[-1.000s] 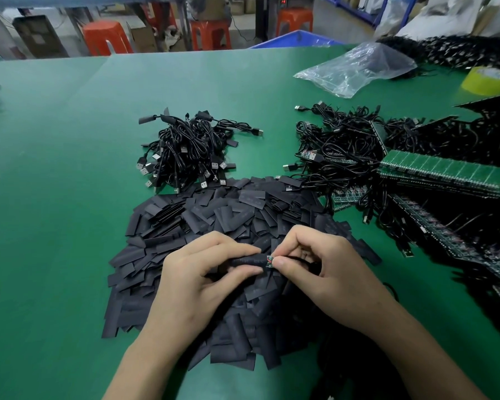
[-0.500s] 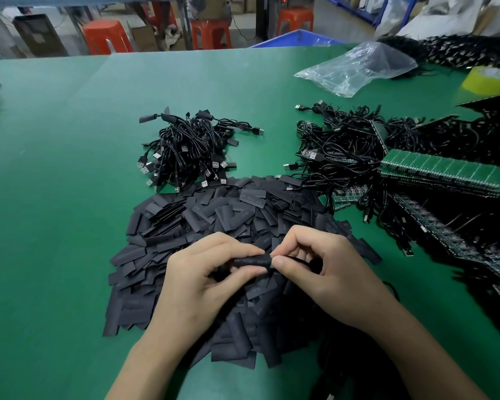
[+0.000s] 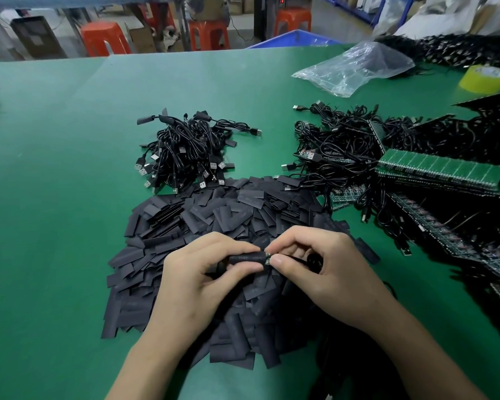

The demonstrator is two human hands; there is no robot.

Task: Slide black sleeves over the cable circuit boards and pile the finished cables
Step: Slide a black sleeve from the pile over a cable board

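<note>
At a green table (image 3: 55, 168), you work over a heap of flat black sleeves (image 3: 162, 255) spread right under your wrists, so the next one is always within a finger's reach. Just beyond it a pile (image 3: 185, 151) of cables lies bunched, plugs showing. Judging by the black-covered ends, this is the finished stock, parked near enough to drop onto.

Your left hand (image 3: 197, 278) pinches one sleeve (image 3: 244, 258) between thumb and curled forefinger, holding it level so its mouth faces right. At that mouth a sliver of board (image 3: 267, 257) shows, touching the sleeve's edge and seemingly almost fully inside. Your right hand (image 3: 329, 272) grips the board's tail end between thumb and fingertips, placed to feed it leftward. Its cable (image 3: 315, 260) loops away behind the fingers. The step in hand looks like the last push on this sleeve, before the cable goes onto the pile.

To the right lies a tangle (image 3: 338, 145) of unsleeved cables, some boards exposed, touching the heap's far corner. Past it sit green panels (image 3: 442, 168), a clear bag (image 3: 355, 67) and a tape roll (image 3: 485, 77), all well apart from your hands.
</note>
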